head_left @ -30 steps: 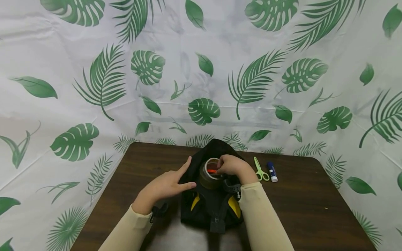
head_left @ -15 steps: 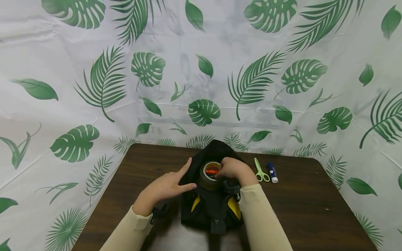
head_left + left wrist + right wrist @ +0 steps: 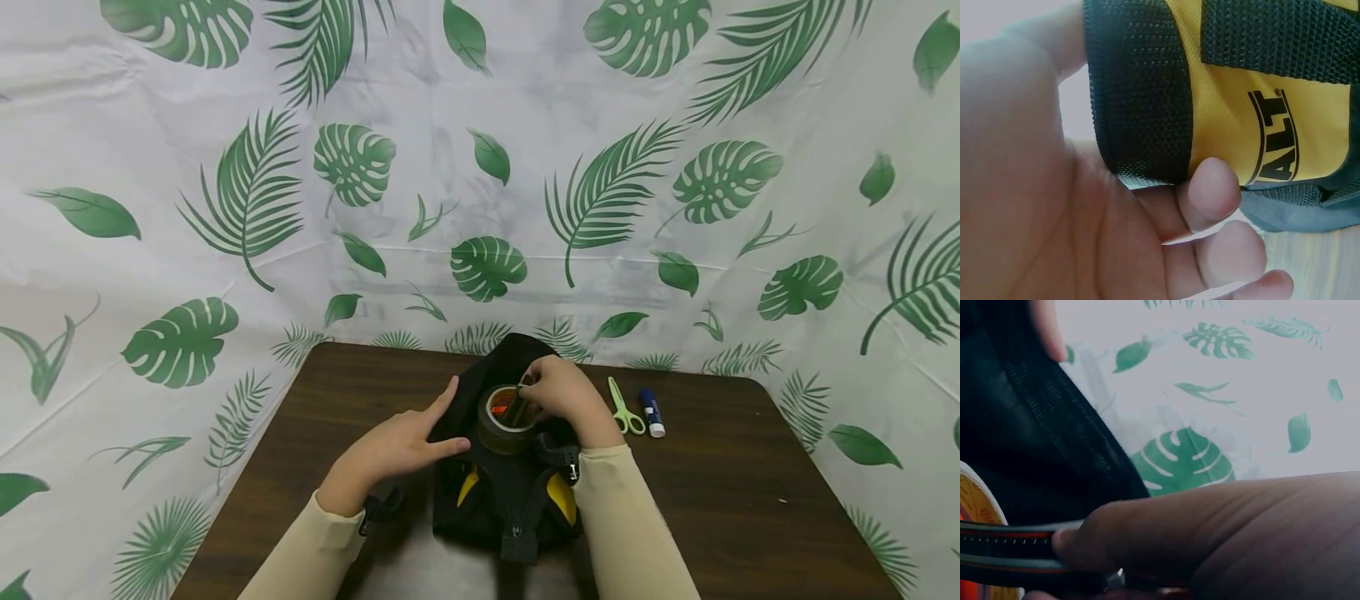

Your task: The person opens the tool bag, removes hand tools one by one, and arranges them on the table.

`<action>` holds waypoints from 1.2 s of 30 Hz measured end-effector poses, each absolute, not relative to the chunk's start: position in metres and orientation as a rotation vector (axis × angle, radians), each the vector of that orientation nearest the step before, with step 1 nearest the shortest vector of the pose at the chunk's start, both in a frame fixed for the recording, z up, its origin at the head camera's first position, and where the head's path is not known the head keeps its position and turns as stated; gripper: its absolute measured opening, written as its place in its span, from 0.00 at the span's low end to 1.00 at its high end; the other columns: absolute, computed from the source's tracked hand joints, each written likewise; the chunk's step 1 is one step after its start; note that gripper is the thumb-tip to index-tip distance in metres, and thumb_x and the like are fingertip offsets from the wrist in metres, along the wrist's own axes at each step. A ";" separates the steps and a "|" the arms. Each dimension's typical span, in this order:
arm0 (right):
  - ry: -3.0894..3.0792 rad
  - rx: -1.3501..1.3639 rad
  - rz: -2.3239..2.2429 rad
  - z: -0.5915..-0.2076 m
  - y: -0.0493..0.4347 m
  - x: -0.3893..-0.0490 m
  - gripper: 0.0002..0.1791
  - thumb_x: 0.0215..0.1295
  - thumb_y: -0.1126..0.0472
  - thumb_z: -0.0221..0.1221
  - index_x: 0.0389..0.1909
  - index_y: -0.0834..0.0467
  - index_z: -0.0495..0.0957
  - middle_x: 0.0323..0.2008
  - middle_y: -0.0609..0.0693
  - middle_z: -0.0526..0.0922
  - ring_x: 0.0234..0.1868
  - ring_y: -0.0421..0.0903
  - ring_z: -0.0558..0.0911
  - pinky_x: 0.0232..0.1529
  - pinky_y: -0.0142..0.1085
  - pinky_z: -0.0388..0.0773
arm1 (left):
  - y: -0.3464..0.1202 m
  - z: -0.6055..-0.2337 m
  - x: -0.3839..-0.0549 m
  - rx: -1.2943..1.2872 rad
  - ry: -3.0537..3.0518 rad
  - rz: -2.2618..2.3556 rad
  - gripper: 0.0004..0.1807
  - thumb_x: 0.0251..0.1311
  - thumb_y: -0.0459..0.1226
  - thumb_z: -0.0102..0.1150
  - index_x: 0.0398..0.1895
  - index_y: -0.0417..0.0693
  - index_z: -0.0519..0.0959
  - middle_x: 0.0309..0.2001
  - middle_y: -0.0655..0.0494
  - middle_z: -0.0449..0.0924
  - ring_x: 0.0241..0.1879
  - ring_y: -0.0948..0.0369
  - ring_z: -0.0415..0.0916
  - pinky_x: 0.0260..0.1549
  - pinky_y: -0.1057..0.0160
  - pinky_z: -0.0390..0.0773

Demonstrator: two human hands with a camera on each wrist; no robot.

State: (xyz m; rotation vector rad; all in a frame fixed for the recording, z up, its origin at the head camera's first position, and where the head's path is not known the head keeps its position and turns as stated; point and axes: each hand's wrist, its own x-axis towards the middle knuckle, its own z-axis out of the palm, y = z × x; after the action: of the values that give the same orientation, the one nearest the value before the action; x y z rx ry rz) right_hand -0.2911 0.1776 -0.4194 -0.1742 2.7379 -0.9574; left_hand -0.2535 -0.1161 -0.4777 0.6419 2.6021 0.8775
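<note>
A black and yellow tool bag stands on the table. My left hand holds its left side; the left wrist view shows several fingers bent against the yellow panel with black lettering. A roll of brown tape sits in the bag's mouth, something orange showing inside its ring. Between thumb and fingers, my right hand pinches a slim dark strip-like tool. In the right wrist view this tool has pale edges and a row of white tick marks; its lower end is hidden in the ring.
Light green scissors and a blue glue stick with a white end lie right of the bag on the dark wooden table. Behind the table hangs a white leaf-print cloth.
My right hand was lower, its fingers inside the tape ring. It has risen slightly with the slim dark tool, whose upper part now shows above the ring. The left hand has stayed put.
</note>
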 end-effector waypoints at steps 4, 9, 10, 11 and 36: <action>2.805 -0.227 -0.978 -0.412 0.183 -0.288 0.07 0.77 0.58 0.66 0.46 0.58 0.87 0.39 0.55 0.86 0.31 0.47 0.87 0.35 0.40 0.88 | -0.115 -0.477 -0.254 0.635 2.605 0.871 0.55 0.70 0.76 0.52 0.89 0.82 0.33 0.79 0.44 0.73 0.69 0.44 0.81 0.69 0.38 0.79; 2.818 -0.258 -1.088 -0.396 0.191 -0.278 0.07 0.82 0.56 0.62 0.50 0.55 0.85 0.44 0.56 0.84 0.39 0.52 0.89 0.40 0.42 0.89 | -0.115 -0.476 -0.255 0.630 2.609 0.867 0.55 0.69 0.76 0.52 0.89 0.82 0.33 0.80 0.44 0.72 0.70 0.44 0.81 0.70 0.37 0.78; 2.808 -0.257 -1.122 -0.393 0.193 -0.275 0.07 0.83 0.56 0.61 0.51 0.54 0.84 0.46 0.57 0.83 0.43 0.54 0.89 0.42 0.43 0.90 | -0.115 -0.475 -0.255 0.629 2.610 0.866 0.55 0.69 0.76 0.52 0.89 0.82 0.33 0.80 0.44 0.72 0.71 0.43 0.80 0.70 0.37 0.78; 2.801 -0.249 -1.157 -0.391 0.195 -0.272 0.08 0.84 0.56 0.60 0.53 0.54 0.83 0.47 0.57 0.83 0.46 0.56 0.89 0.44 0.44 0.91 | -0.115 -0.475 -0.254 0.628 2.611 0.866 0.55 0.69 0.76 0.52 0.89 0.82 0.33 0.80 0.44 0.72 0.71 0.43 0.80 0.70 0.37 0.78; 2.653 -0.129 -2.713 -0.410 0.250 -0.225 0.15 0.87 0.54 0.51 0.63 0.58 0.72 0.36 0.53 0.79 0.22 0.43 0.79 0.25 0.30 0.82 | -0.118 -0.477 -0.253 0.649 2.610 0.873 0.54 0.70 0.75 0.52 0.88 0.83 0.32 0.80 0.44 0.71 0.71 0.43 0.80 0.70 0.38 0.78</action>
State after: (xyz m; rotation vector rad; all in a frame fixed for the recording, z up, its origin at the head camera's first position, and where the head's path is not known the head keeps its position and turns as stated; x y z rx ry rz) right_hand -0.2254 0.2501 -0.4103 -0.1285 2.6533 -2.7128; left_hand -0.2533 -0.1180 -0.4770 0.6491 2.6096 0.8732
